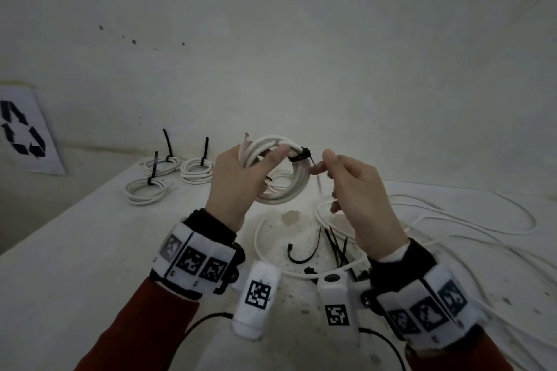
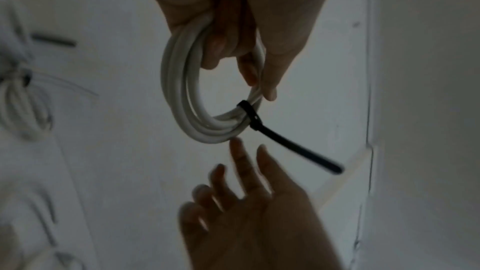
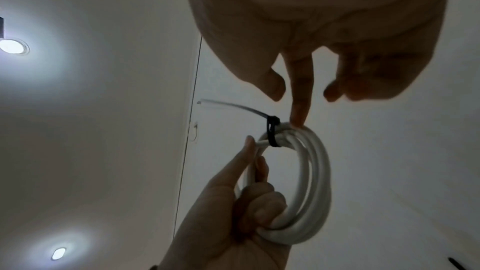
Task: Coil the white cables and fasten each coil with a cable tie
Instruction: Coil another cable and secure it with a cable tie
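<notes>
My left hand point(image 1: 238, 181) holds a white cable coil point(image 1: 297, 187) up above the table, fingers curled through its loops point(image 3: 317, 171). A black cable tie point(image 1: 301, 155) is cinched around the top of the coil. Its tail point(image 2: 298, 147) sticks out free, with nothing holding it. My right hand point(image 1: 355, 190) hovers just right of the coil. Its index fingertip point(image 3: 297, 118) touches the coil beside the tie point(image 3: 272, 132). In the left wrist view the right hand point(image 2: 246, 202) shows straight, spread fingers and holds nothing.
Three tied coils point(image 1: 159, 164) point(image 1: 197, 170) point(image 1: 147, 191) lie at the table's back left. Loose white cables point(image 1: 452, 220) sprawl across the right side. Several black ties point(image 1: 334, 244) lie under my hands. A recycling sign point(image 1: 21, 129) hangs on the left wall.
</notes>
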Demonstrator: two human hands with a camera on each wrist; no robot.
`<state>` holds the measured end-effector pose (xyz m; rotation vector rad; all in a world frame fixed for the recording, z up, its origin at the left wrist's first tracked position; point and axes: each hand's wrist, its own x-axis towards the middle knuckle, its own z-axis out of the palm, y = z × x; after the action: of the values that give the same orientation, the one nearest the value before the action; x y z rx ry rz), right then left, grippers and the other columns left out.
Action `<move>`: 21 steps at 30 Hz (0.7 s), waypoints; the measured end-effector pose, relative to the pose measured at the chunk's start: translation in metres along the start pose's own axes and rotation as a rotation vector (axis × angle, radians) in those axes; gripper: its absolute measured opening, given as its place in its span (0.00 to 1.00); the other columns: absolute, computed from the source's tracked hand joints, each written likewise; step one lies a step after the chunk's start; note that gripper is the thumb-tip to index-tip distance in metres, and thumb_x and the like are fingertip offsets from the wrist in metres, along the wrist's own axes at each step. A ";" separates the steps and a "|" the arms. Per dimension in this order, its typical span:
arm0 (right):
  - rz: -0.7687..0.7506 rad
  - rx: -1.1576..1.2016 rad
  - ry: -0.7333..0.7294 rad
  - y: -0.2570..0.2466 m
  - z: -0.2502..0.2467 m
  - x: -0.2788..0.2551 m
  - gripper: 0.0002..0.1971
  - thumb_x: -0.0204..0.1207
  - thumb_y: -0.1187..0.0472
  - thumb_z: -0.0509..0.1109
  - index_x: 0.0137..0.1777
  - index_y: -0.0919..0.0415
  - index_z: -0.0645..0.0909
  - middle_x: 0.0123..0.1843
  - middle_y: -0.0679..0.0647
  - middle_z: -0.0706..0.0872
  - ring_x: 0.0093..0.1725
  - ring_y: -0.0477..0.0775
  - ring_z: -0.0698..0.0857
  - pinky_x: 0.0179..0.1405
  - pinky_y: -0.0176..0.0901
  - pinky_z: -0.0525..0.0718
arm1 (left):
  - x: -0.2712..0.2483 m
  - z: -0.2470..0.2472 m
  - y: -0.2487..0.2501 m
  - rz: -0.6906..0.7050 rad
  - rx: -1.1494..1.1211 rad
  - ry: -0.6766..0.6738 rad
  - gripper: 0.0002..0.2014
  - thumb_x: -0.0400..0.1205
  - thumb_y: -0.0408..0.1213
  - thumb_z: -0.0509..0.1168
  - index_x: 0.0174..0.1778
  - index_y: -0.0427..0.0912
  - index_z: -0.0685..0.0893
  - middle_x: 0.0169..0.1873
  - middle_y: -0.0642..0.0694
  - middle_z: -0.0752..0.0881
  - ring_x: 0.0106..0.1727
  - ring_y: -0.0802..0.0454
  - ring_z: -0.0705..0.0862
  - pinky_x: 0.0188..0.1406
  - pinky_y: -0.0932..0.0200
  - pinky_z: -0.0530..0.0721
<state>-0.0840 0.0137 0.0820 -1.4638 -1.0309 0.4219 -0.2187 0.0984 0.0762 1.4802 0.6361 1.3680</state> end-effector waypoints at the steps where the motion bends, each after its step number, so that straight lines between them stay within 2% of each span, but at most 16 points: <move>1: -0.014 -0.006 0.009 0.002 0.000 0.002 0.16 0.82 0.45 0.62 0.42 0.51 0.86 0.37 0.42 0.84 0.38 0.46 0.79 0.46 0.50 0.79 | 0.000 0.001 0.001 -0.084 -0.128 -0.050 0.14 0.75 0.43 0.72 0.24 0.50 0.79 0.16 0.56 0.65 0.17 0.59 0.62 0.19 0.65 0.65; 2: 0.006 0.029 -0.040 0.003 0.000 0.003 0.16 0.83 0.45 0.61 0.47 0.54 0.85 0.43 0.46 0.87 0.43 0.48 0.81 0.50 0.50 0.79 | 0.002 0.000 0.003 -0.161 -0.273 -0.105 0.13 0.78 0.45 0.68 0.28 0.48 0.78 0.16 0.56 0.62 0.16 0.59 0.60 0.17 0.66 0.63; 4: 0.067 0.160 -0.221 0.001 0.002 0.002 0.19 0.84 0.46 0.58 0.55 0.59 0.84 0.50 0.54 0.89 0.46 0.50 0.85 0.49 0.46 0.81 | 0.006 -0.001 0.006 -0.325 -0.541 -0.178 0.18 0.84 0.50 0.55 0.36 0.41 0.76 0.16 0.54 0.60 0.15 0.60 0.58 0.17 0.66 0.61; 6: 0.083 0.325 -0.340 -0.001 0.004 -0.001 0.19 0.85 0.50 0.56 0.55 0.62 0.84 0.45 0.56 0.90 0.44 0.52 0.87 0.49 0.47 0.83 | 0.007 -0.002 0.007 -0.417 -0.663 -0.200 0.24 0.85 0.48 0.45 0.39 0.34 0.78 0.16 0.52 0.62 0.15 0.59 0.59 0.18 0.66 0.64; 7: 0.084 0.411 -0.355 -0.002 0.006 -0.002 0.18 0.86 0.52 0.56 0.55 0.63 0.84 0.41 0.55 0.89 0.42 0.53 0.87 0.48 0.47 0.85 | 0.006 -0.002 0.008 -0.431 -0.689 -0.219 0.25 0.85 0.46 0.44 0.40 0.32 0.79 0.17 0.51 0.62 0.15 0.59 0.60 0.19 0.66 0.65; 10: 0.124 0.628 -0.326 -0.002 0.007 0.000 0.16 0.86 0.56 0.56 0.51 0.65 0.82 0.30 0.53 0.82 0.34 0.50 0.83 0.40 0.40 0.84 | 0.004 0.003 0.008 -0.426 -0.724 -0.294 0.24 0.86 0.45 0.47 0.44 0.31 0.81 0.19 0.51 0.65 0.18 0.58 0.63 0.21 0.65 0.70; 13: 0.194 0.820 -0.338 -0.004 0.003 0.002 0.14 0.77 0.57 0.61 0.49 0.69 0.80 0.26 0.53 0.73 0.32 0.54 0.79 0.39 0.41 0.83 | 0.002 0.006 0.007 -0.361 -0.702 -0.366 0.21 0.83 0.48 0.52 0.49 0.31 0.80 0.21 0.52 0.66 0.20 0.60 0.65 0.24 0.66 0.74; 15: 0.227 0.869 -0.354 -0.005 0.002 0.003 0.15 0.73 0.57 0.62 0.50 0.70 0.79 0.25 0.52 0.70 0.28 0.52 0.77 0.39 0.42 0.81 | 0.001 0.006 0.004 -0.319 -0.668 -0.402 0.18 0.80 0.46 0.56 0.49 0.32 0.80 0.22 0.52 0.66 0.20 0.61 0.65 0.25 0.65 0.75; 19: 0.235 0.880 -0.331 -0.004 0.006 0.003 0.13 0.84 0.60 0.56 0.47 0.70 0.78 0.24 0.51 0.68 0.24 0.47 0.74 0.28 0.36 0.80 | 0.002 0.002 0.000 -0.251 -0.571 -0.462 0.10 0.80 0.38 0.59 0.47 0.34 0.78 0.22 0.52 0.68 0.21 0.61 0.66 0.27 0.65 0.75; 21: 0.234 0.857 -0.316 -0.004 0.008 0.003 0.14 0.85 0.62 0.54 0.47 0.70 0.77 0.24 0.51 0.67 0.23 0.47 0.72 0.27 0.35 0.79 | 0.003 0.000 0.000 -0.233 -0.502 -0.473 0.07 0.79 0.36 0.61 0.47 0.35 0.78 0.22 0.51 0.68 0.21 0.60 0.65 0.27 0.65 0.75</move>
<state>-0.0904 0.0203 0.0844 -0.7448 -0.7598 1.1335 -0.2176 0.1010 0.0773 1.2085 0.1361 0.8662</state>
